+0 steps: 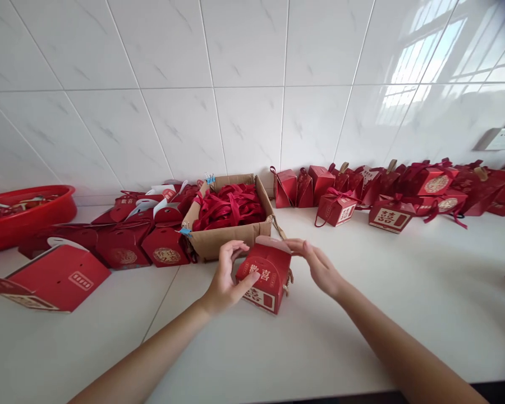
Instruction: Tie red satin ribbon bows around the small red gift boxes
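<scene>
Head view. Your left hand (226,278) grips the red gift box (264,276) by its left side. Your thumb presses on the printed front face and your other fingers curl over the top edge. Your right hand (318,265) sits at the gift box's upper right, fingers stretched almost straight and close together. Their tips touch the pale top flap (273,244), and the hand closes on nothing. The gift box stands slightly tilted on the white counter (362,320), just in front of the cardboard carton (219,240), which serves as landmark. Inside the carton lies a heap of red ribbons (229,205). Left of the carton are flat, unfolded red boxes (124,247), and farther left a red basin (29,216). Right of the carton, along the tiled wall (244,84), runs a row of assembled red boxes (389,213).
</scene>
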Demonstrator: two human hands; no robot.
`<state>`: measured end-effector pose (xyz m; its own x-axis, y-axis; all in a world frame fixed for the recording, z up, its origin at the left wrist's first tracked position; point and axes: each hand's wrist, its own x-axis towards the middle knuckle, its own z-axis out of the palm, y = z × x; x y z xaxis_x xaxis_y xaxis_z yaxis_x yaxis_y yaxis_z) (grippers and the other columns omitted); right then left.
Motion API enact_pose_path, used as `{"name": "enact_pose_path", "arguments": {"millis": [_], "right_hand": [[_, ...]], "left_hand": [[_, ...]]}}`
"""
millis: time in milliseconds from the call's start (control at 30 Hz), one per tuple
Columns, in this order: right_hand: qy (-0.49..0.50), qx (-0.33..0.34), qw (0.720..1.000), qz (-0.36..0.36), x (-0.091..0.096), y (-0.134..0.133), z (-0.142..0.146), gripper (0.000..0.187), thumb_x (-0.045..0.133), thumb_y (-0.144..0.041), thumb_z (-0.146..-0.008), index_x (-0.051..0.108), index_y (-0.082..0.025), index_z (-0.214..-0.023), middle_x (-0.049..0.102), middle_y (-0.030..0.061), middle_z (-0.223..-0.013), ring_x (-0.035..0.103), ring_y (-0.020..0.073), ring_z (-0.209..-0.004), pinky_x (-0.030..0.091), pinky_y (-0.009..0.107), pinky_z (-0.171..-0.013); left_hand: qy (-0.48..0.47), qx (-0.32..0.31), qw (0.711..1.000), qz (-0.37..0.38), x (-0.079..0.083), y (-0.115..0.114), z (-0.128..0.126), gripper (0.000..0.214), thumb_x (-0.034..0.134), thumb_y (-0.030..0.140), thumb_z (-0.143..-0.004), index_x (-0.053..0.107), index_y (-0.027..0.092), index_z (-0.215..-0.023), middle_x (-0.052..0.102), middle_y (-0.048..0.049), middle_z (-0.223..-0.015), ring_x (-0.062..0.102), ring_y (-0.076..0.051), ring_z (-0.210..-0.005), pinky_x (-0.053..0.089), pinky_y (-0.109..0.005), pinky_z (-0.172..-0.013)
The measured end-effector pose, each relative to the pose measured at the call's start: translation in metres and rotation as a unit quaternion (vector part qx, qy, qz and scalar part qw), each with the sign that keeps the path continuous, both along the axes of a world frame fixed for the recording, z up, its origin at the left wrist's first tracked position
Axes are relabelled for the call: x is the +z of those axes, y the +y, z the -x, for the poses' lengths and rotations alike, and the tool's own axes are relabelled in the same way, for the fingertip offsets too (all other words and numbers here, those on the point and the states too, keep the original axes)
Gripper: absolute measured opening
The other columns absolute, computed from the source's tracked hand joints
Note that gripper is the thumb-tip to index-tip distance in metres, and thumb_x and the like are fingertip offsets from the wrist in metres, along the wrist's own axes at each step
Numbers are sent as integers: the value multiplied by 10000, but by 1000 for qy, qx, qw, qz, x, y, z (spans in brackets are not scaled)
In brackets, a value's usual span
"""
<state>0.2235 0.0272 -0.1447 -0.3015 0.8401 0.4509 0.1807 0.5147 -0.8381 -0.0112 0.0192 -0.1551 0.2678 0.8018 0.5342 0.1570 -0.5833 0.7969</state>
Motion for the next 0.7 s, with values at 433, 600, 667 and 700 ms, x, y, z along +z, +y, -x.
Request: {"name": "enact_pose_path", "arguments": {"millis": [433, 600, 667, 700], "right_hand": [[-96, 4, 966, -240, -20, -26, 22, 396, 532, -237, -871, 561, -259, -1265, 573, 118, -1228, 466, 288, -1220, 442, 502, -978], [-152, -19, 947, -283, -17, -36, 26, 408, 573, -290, -818, 602, -266, -1225, 593, 115, -1144, 526, 279, -1035, 480, 485, -853], [-180, -27, 935, -304, -15, -38, 27, 401, 553, -299, -822, 605, -265, -1219, 605, 114, -1132, 540, 272, -981, 475, 481, -813], [-188, -29, 930, -316, -14, -39, 27, 395, 531, -295, -830, 602, -261, -1217, 617, 113, -1123, 549, 269, -965, 472, 475, -793]], "left_hand": [[54, 155, 986, -13, 0, -15, -3, 141, 505, 280, -896, 625, 208, -883, 571, -67, -1086, 548, -222, -1080, 441, -383, -949], [145, 135, 979, -46, 2, -27, 7, 273, 415, 245, -930, 662, 227, -1044, 576, -71, -1280, 442, -261, -1263, 374, -459, -1042], [198, 118, 968, -103, 1, -31, 10, 347, 435, 240, -911, 588, 225, -1222, 488, -71, -1399, 318, -288, -1357, 322, -494, -1074], [223, 99, 960, -139, 1, -33, 10, 421, 463, 247, -893, 515, 215, -1310, 448, -78, -1435, 286, -300, -1374, 300, -510, -1084]]}}
